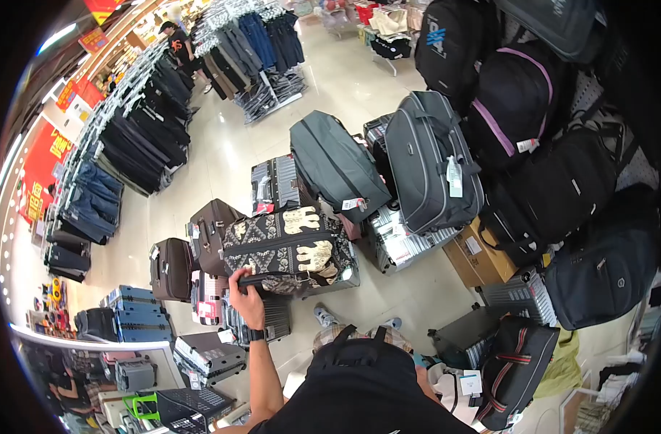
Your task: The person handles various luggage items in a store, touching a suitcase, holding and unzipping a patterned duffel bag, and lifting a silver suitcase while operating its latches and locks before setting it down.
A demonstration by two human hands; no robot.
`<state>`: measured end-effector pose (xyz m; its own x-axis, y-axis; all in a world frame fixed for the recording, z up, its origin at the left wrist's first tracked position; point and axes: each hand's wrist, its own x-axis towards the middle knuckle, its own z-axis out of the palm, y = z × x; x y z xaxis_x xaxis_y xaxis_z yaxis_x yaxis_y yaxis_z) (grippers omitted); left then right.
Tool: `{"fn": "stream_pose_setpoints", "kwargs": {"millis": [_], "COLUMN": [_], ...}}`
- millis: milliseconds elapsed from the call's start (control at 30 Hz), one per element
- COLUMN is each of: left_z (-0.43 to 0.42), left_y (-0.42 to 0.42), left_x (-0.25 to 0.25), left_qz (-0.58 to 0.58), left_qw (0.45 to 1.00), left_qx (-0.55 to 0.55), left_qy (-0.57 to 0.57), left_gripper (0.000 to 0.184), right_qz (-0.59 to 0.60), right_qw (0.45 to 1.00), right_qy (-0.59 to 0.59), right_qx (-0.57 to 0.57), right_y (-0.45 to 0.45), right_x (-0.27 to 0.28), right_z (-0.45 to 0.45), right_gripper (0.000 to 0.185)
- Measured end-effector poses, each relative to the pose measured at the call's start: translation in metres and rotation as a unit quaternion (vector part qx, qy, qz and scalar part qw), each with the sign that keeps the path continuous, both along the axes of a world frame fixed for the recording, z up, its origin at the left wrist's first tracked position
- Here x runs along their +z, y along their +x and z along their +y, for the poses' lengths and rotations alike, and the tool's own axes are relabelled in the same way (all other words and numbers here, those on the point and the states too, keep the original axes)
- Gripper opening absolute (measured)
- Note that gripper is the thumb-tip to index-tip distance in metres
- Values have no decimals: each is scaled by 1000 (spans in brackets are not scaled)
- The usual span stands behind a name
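My left hand (pixel 246 298) is at the near left edge of a black and cream elephant-print bag (pixel 287 246), its fingers curled by the bag's dark strap. What exactly the fingers grip is too small to make out. The bag lies on top of suitcases. My right hand is hidden; only the right forearm shows beside my black shirt, near a pale pink bag (pixel 452 387) with a white tag. A black bag with red striped handles (pixel 514 372) lies to the right of it.
Brown suitcases (pixel 173 269) and blue suitcases (pixel 141 316) stand at left. A grey duffel (pixel 337 165) and a dark travel bag (pixel 431 163) sit ahead. Backpacks (pixel 598 275) hang at right above a cardboard box (pixel 482 257). A person (pixel 180 47) stands near clothes racks (pixel 254 54).
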<state>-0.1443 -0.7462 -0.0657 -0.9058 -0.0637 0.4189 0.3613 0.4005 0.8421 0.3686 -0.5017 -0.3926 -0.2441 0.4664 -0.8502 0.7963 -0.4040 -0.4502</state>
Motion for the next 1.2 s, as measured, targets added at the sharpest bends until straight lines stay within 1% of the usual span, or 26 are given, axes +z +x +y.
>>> {"fn": "stream_pose_setpoints", "kwargs": {"millis": [33,100,133,167,233,267,300,367,400,433,467,500,533,567,633,667,867,933,1000,1033,1067,1100,1133,1167,1200], "left_z": [5,11,15,13,20,17,21,19,16,14,8,7,12,17,20,21,20,19,18,18,18,18,18,19,19], "left_y": [-7,-28,-39,-52,-73,-83,-91,-112,-118,-123,-124,-121,-119,-117,-112,-109,-109,-110,-111,-110,-109,-109,-108,-107,-107], "left_x": [15,24,26,22,9,4,-2,-36,-47,-63,-79,-85,-92,-93,-94,-95,-90,-93,-94,-93,-90,-91,-93,-94,-93], "left_qz": [14,51,32,7,-5,-18,-35,-67,-96,-89,-62,-34,-16,-20,22,13,-19,-27,-35,-38,-37,-40,-42,-45,-43], "left_qw": [1000,998,999,1000,1000,998,997,993,986,982,972,954,935,936,908,899,901,899,899,899,899,899,904,909,910], "left_qx": [-2,-20,-13,-20,-19,-45,-61,-86,-112,-123,-118,-113,-82,-86,-53,-50,-67,-74,-79,-84,-85,-81,-83,-84,-79], "left_qy": [-19,5,5,-7,8,-37,-31,-49,-76,-112,-195,-276,-346,-341,-416,-435,-428,-431,-429,-428,-428,-428,-417,-407,-405], "left_gripper": [21,24,34,50,74,92,100,105,105,99,93,88,76,76,70,66,62,63,63,63,63,63,63,63,64], "right_qz": [14,39,44,42,12,3,-4,-13,-16,-19,-24,-28,-30,-34,-42,-44,-35,0,65,-10,20,91,159,199,220], "right_qw": [1000,999,999,999,991,986,986,986,986,986,987,987,987,987,988,988,988,985,977,997,992,986,973,949,926], "right_qy": [-1,-6,2,7,134,164,167,167,164,162,157,158,155,154,149,147,151,173,204,65,110,117,167,243,292], "right_qx": [4,15,20,24,22,17,17,18,18,18,17,15,15,13,11,12,9,8,-17,-35,-56,-77,-29,33,95], "right_y": [-7,-21,-30,-37,-56,-62,-67,-76,-80,-83,-88,-88,-93,-95,-99,-103,-130,-148,-178,-206,-240,-269,-315,-352,-393], "right_x": [-3,-5,-7,-11,-16,-15,-12,-2,2,6,8,10,10,14,21,23,40,46,52,69,85,83,113,115,129], "right_z": [2,5,7,8,2,-3,-7,-13,-17,-21,-26,-28,-32,-35,-43,-48,-65,-56,-38,-11,-1,18,28,44,57], "right_gripper": [26,26,26,26,24,24,24,24,24,24,24,24,23,23,23,23,23,22,22,21,24,24,20,26,31]}}
